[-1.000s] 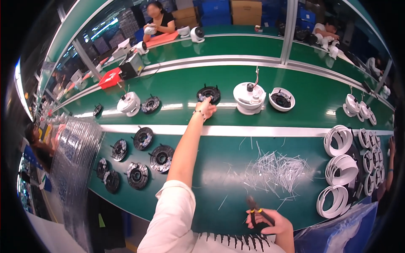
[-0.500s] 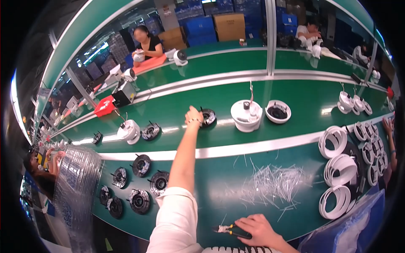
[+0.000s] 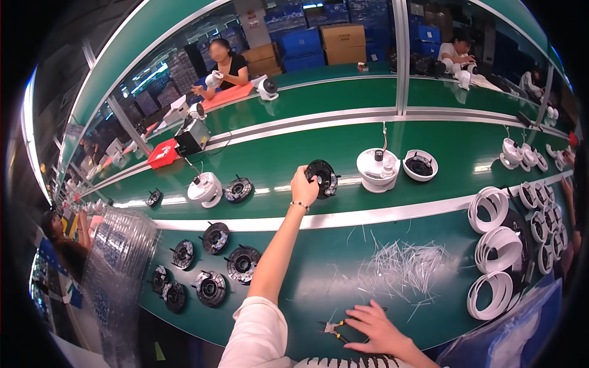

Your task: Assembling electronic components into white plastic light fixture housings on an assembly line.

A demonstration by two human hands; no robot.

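Observation:
My left hand (image 3: 304,187) reaches far over the green bench and grips a round black plastic ring-shaped base (image 3: 330,182) by its left edge, tilted up. To its right stand a white domed housing (image 3: 377,175) with upright wires and a white bowl (image 3: 421,176) with a black part inside. At the near edge my right hand (image 3: 381,334) is open, fingers spread above a pair of pliers (image 3: 332,328) with black and yellow handles. Part of the handles is hidden under that hand. Beyond it lies a pile of clear cut strips (image 3: 406,270).
Several black round bases (image 3: 245,265) lie at the left. White rings (image 3: 489,211) stand in stacks at the right, beside clear plastic sheeting (image 3: 515,325). Bundled clear plastic (image 3: 119,270) hangs at the left edge. Co-workers sit across the line, beyond a metal post (image 3: 402,61).
My left hand has picked the black base up off the far strip and tilted it. My right hand's fingers have spread apart over the pliers. The view has shifted slightly.

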